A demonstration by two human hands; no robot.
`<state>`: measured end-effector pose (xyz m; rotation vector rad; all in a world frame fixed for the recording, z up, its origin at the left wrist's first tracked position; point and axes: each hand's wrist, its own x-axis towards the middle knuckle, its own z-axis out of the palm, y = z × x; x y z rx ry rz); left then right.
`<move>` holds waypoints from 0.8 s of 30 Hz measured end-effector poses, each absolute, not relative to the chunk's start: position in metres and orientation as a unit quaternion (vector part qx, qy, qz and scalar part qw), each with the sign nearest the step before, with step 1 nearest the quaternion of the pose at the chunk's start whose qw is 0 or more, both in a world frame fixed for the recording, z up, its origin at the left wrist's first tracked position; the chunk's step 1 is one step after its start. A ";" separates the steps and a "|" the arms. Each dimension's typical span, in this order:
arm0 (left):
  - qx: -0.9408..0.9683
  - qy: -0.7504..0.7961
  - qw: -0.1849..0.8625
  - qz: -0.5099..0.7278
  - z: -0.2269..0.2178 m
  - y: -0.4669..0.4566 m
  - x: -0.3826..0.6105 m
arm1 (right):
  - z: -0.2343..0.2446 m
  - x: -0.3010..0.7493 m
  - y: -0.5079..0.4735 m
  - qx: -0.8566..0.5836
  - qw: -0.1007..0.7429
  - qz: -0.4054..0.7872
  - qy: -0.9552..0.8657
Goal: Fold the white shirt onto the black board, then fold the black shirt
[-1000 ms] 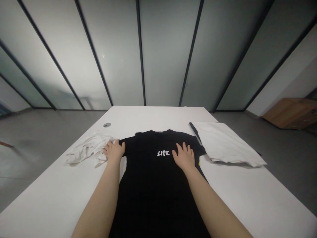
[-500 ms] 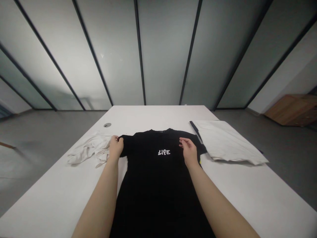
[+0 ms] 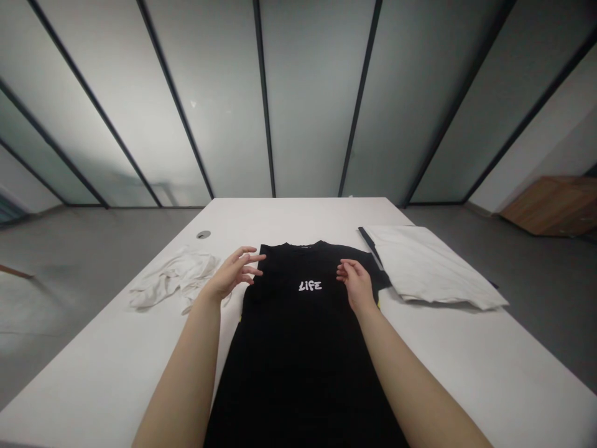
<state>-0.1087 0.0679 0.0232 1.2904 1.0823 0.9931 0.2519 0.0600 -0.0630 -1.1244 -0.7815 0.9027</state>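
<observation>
A crumpled white cloth lies on the left of the white tabletop. The left hand is open, fingers spread, gripping nothing at the shoulder of the black T-shirt, which lies flat at the centre. The right hand curls loosely, empty, beside the "LIFE" print. A folded white garment lies rightmost, just beside the shirt.

Lettering inventory: one legible word

Item 1: "LIFE", white brush-style capitals, centred high on the chest of a black T-shirt, reading upright from the head camera's view

Item 2: small pale neck mark just below the collar of the same shirt, too small to read
</observation>
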 end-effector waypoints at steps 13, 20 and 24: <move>0.699 0.618 0.196 0.301 -0.033 0.084 -0.103 | -0.059 0.243 0.048 -0.535 0.504 0.316 -0.599; 0.709 0.618 0.188 0.284 -0.038 0.085 -0.116 | -0.044 0.210 0.044 -0.504 0.368 0.222 -0.749; 0.699 0.606 0.201 0.322 -0.044 0.084 -0.116 | -0.029 0.167 0.064 -0.474 0.347 0.242 -0.772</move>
